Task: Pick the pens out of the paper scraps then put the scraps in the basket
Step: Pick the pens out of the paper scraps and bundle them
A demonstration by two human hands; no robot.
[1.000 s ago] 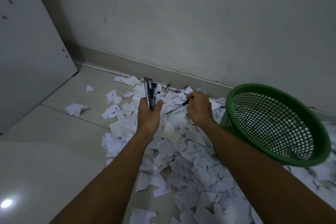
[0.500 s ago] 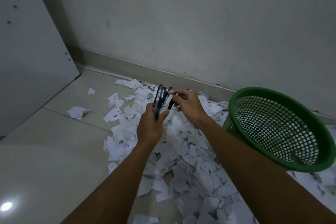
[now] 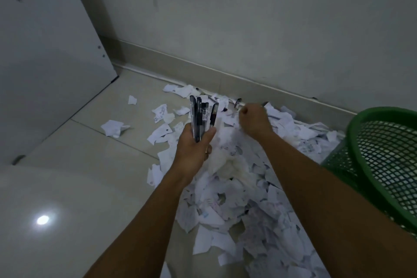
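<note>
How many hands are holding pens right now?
1. The left hand grips a bundle of pens. The right hand reaches toward the paper scraps by the wall; its fingers are hidden.

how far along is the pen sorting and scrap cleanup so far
Partly done. The left hand grips a bunch of pens already picked out. The right hand reaches over the scraps near the wall, where at least one more pen lies by the baseboard; whether it holds anything cannot be told. The paper scraps cover the floor, and the green basket shows no scraps inside, so that step is not yet begun.
</note>
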